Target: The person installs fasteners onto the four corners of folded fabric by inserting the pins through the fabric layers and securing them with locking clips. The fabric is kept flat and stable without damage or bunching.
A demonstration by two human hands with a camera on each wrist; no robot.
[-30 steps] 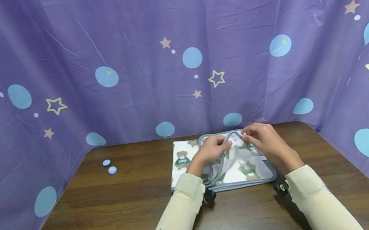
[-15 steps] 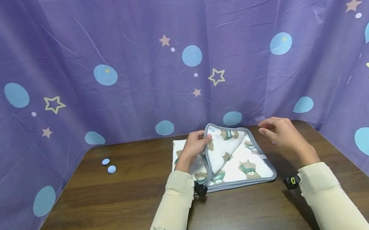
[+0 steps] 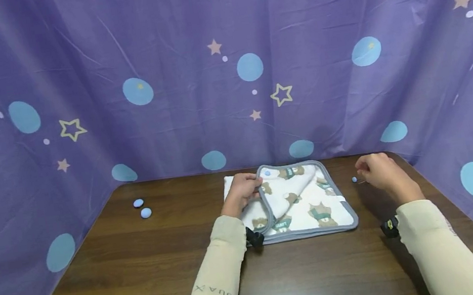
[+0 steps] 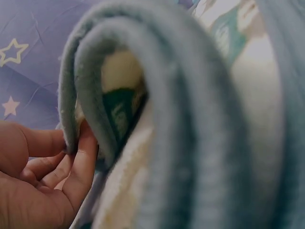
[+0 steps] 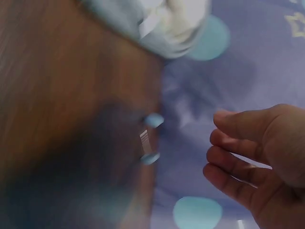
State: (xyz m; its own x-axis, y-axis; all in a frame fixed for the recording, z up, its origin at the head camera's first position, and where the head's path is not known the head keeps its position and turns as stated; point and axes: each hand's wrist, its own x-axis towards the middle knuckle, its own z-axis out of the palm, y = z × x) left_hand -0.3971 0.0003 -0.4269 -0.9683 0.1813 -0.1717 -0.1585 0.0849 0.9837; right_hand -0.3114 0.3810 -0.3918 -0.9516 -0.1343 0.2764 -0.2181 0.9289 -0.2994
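Observation:
A folded white baby blanket [image 3: 315, 202] with teddy bears and a grey-blue border lies on the table. My left hand [image 3: 242, 191] pinches its turned-back border between thumb and finger, as the left wrist view shows at the trim [image 4: 69, 109]. On the folded-back corner sits a small blue disc [image 3: 268, 173]. My right hand [image 3: 378, 171] hovers right of the blanket, fingers loosely bent, holding nothing. Just left of it, a small blue piece [image 3: 354, 180] lies on the table. The blurred right wrist view shows two light-blue pieces, the nearer one [image 5: 150, 158] below the other [image 5: 153, 119].
Two blue discs, one farther back [image 3: 138, 203] and one nearer [image 3: 146, 212], lie at the table's left. A purple curtain [image 3: 176, 100] with stars and dots hangs along the back and sides of the wooden table [image 3: 146, 279].
My right hand has let go of the blanket's corner and moved right. My left hand has drawn the corner left and lowered it, with the blue disc now showing on it.

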